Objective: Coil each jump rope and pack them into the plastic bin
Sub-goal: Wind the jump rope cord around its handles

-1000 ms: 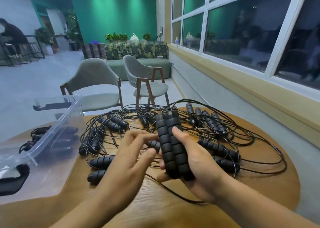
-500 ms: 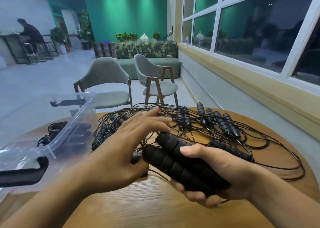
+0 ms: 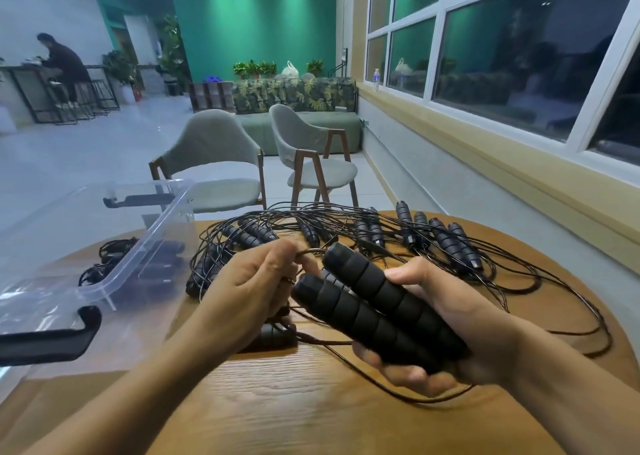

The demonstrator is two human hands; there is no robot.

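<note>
1. Keep the right hand (image 3: 440, 319) clamped round the two foam handles (image 3: 377, 307), lying side by side, ends pointing far-left.
2. Keep the left hand (image 3: 249, 292) pinched shut on the thin cord (image 3: 308, 252) just beyond the handle ends, and wind in even loops so as not to snag.
3. Draw slack slowly: trailing cord runs under the right hand and out to the near right across the wooden table (image 3: 294, 402), apparently mixed with other cords.
4. Watch the pile of loose ropes (image 3: 398, 236) on the far side; likely to drag along if pulled hard.
5. Held rope sits between both hands, above the table's near centre.
6. Clear plastic bin (image 3: 145, 247) stands left, just beside the left hand, with some dark ropes already inside; a short carry once coiled.
</note>
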